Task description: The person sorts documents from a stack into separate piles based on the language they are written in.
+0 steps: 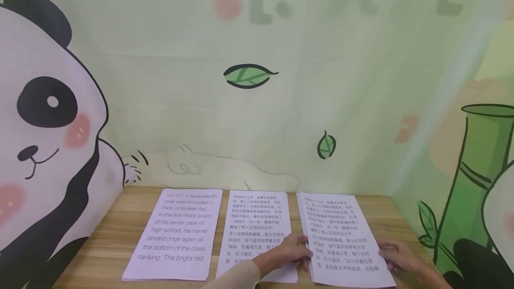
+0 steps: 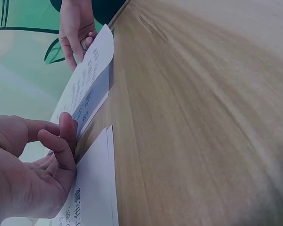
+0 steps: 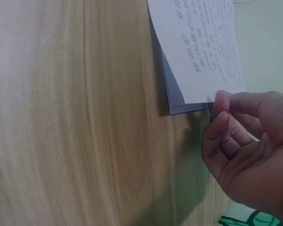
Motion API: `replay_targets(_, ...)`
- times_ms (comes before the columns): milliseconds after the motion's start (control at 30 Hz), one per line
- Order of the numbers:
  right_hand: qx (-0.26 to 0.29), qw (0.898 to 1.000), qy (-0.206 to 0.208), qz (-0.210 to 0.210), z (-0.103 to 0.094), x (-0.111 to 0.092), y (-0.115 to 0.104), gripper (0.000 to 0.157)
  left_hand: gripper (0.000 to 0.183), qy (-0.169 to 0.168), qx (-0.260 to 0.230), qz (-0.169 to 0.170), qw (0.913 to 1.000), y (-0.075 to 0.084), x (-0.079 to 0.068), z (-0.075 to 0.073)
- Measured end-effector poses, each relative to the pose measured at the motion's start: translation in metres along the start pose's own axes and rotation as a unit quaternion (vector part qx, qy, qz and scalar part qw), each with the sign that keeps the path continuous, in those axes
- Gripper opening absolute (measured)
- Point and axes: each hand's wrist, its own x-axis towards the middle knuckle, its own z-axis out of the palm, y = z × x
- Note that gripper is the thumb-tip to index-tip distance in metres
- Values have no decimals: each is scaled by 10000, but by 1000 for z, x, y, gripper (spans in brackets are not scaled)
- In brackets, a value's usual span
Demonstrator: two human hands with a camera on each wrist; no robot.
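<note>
A printed sheet of paper (image 1: 341, 240) with Chinese text lies over the right-hand stack. My left hand (image 1: 295, 249) pinches its left edge, and the wrist and forearm cross the middle stack (image 1: 259, 208). At the opposite edge, my right hand (image 1: 399, 255) pinches the same sheet between thumb and fingers. In the right wrist view its near edge stands raised, with the lower sheets (image 3: 174, 92) showing beneath. The left wrist view also shows the sheet (image 2: 92, 70) bowed up off the paper under it.
A stack of pages with large English print (image 1: 174, 235) lies on the left of the wooden table (image 1: 108, 231). Behind the table hangs a pale green cloth (image 1: 180, 101) printed with pandas, leaves and bamboo.
</note>
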Motion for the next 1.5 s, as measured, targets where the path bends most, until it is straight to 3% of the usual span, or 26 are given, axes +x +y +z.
replay_targets(133, 32, 9999, -7, -156, 1, 1, 5, 51, 46, 0, 149, -89, 9998, 2, 0, -3)
replay_targets(267, 64, 9989, -185, -429, -3, 0, 9, 51, 46, 129, 292, 85, 9995, 2, 0, -6)
replay_targets(500, 27, 9991, -18, -426, -9, -4, 6, 48, 43, 260, 218, 228, 9992, -4, -8, -24)
replay_targets(700, 67, 9989, 50, -455, -4, -5, -7, 50, 38, 503, 411, 245, 9976, -8, -26, -59)
replay_targets(900, 25, 9969, -237, -751, 13, -7, -23, 47, 38, 783, 513, 130, 9955, -23, -43, -98)
replay_targets(1033, 22, 9979, -317, -572, 33, -5, -41, 45, 41, 920, 664, 45, 9935, -29, -65, -130)
replay_targets(1200, 83, 9956, -563, -749, 56, -2, -57, 46, 42, 1343, 756, -76, 9880, -40, -95, -165)
replay_targets(1333, 171, 9925, -805, -905, 71, -2, -69, 47, 39, 1718, 835, -239, 9813, -47, -114, -181)
replay_targets(1500, 226, 9849, -1223, -1203, 93, 1, -82, 48, 37, 1875, 1087, -429, 9753, -51, -128, -189)
